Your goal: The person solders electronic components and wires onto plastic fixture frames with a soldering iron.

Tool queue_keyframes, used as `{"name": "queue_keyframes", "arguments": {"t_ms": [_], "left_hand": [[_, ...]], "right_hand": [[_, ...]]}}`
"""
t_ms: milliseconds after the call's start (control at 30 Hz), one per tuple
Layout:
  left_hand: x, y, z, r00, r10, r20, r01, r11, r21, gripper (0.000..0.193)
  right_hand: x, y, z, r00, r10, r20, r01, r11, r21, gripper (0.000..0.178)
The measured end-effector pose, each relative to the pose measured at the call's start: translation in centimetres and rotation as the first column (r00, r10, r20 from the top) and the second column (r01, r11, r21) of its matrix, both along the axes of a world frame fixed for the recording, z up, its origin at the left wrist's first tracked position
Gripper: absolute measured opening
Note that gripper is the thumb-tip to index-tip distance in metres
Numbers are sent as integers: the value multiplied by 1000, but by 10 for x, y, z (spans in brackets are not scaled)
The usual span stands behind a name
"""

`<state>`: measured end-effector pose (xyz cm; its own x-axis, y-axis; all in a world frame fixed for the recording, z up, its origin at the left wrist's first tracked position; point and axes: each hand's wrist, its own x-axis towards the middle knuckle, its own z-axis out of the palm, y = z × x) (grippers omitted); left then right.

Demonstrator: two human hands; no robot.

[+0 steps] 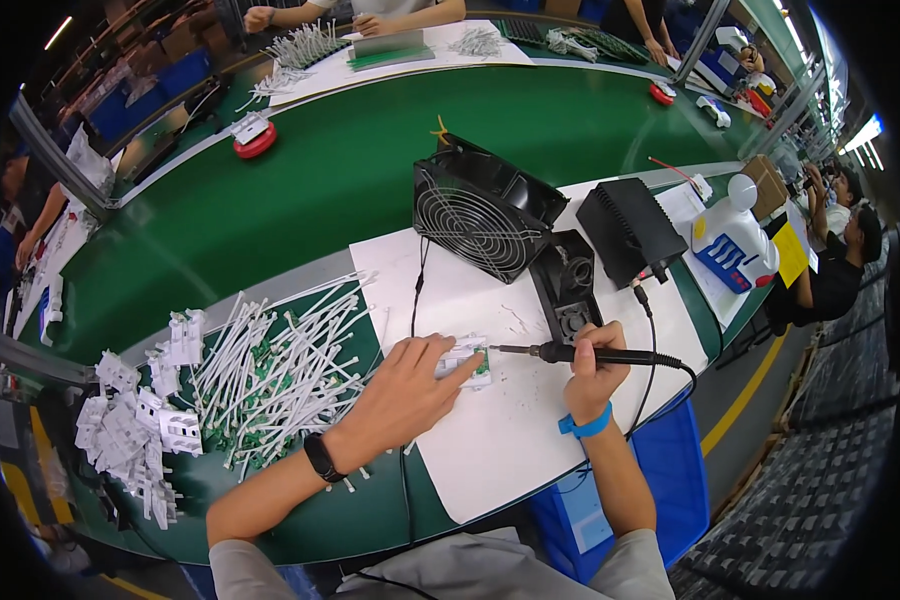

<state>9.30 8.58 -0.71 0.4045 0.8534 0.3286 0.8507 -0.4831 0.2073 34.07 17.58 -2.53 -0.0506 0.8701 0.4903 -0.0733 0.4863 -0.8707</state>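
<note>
In my right hand (596, 372) is a soldering iron (610, 356), gripped like a pen, its metal tip pointing left. The tip reaches a small green circuit board (481, 362) set in a white plastic housing (452, 361). My left hand (406, 388) holds that housing down on the white sheet (485, 455), its fingers over the left and near sides. Part of the housing is hidden under the fingers. Whether the tip touches the board I cannot tell. Beside my left forearm lies a heap of white wires with small green boards (275, 375).
White plastic housings (135, 430) are piled at the left. Beyond my hands stand a black fan (480, 220), a soldering iron stand (567, 285) and a black box (630, 232). A white bottle (725, 240) stands right. A green conveyor belt (320, 190) runs behind; co-workers sit across it.
</note>
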Motion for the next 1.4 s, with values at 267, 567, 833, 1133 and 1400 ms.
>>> {"name": "queue_keyframes", "arguments": {"t_ms": [267, 567, 833, 1133, 1400], "left_hand": [[-2, 3, -1, 1000, -13, -5, 13, 1000, -18, 53], [-2, 4, -1, 1000, -10, -5, 10, 1000, -1, 54], [-2, 4, -1, 1000, -14, 2, 14, 1000, 0, 53], [-3, 3, -1, 1000, -12, 9, 12, 1000, 3, 53], [-2, 2, 0, 999, 3, -38, -2, 1000, 12, 52]], "right_hand": [[-1, 0, -1, 999, 21, 51, -22, 999, 28, 21], [1, 2, -3, 997, 36, 66, -44, 991, 127, 22], [1, 3, -5, 997, 14, 76, -25, 988, 153, 23], [0, 2, -2, 996, 8, 86, -18, 994, 110, 25], [2, 4, 1, 1000, -16, -23, 18, 993, 114, 30]]}}
